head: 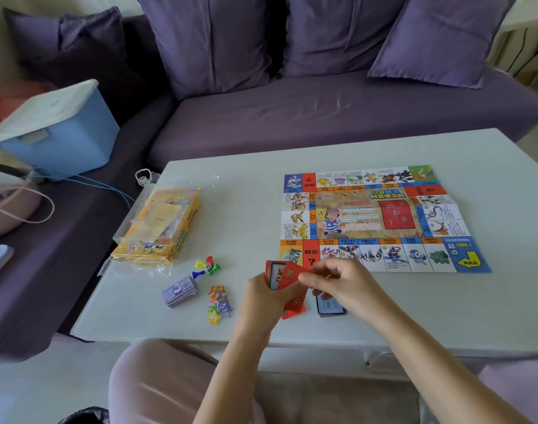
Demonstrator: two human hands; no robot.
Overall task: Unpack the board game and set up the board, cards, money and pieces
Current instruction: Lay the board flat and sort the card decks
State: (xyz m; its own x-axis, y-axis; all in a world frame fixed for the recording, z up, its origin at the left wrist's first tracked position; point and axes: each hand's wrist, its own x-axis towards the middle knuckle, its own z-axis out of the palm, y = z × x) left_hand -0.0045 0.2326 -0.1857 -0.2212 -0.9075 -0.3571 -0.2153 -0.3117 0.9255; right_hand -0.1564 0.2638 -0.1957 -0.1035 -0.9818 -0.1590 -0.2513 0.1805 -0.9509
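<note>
Left hand [266, 290]: curled round a card stack [281, 275], which is gripped from below and held just above the near table edge. Red backs and one blue-framed face are seen in the stack.
Right hand [338, 280]: fingers bent, and the top edge of the same card stack is pinched between thumb and forefinger. Both hands are met over the stack.

Directly under the hands, two piles are laid on the table [491, 301]: a red card pile [295, 310] and, just to its right, a blue card pile [332, 309]. The two piles are near each other; contact cannot be told.

The board [374, 218] is unfolded flat beyond the hands, toward the right half of the table. Its near edge is partly covered by the right hand.

Left of the hands, star tokens [219, 304] are heaped in a loose pile. A money stack [180, 290] is set just beyond them to the left. Pawns [209, 264] in yellow, red, green and blue are lain together above the money, with a die [207, 267] among them.

Further left, the yellow box [157, 228] is lain inside clear plastic wrap near the table's left edge.

Behind the table, a purple sofa [322, 111] is seen, with a blue storage bin [62, 139] placed on its left end.
</note>
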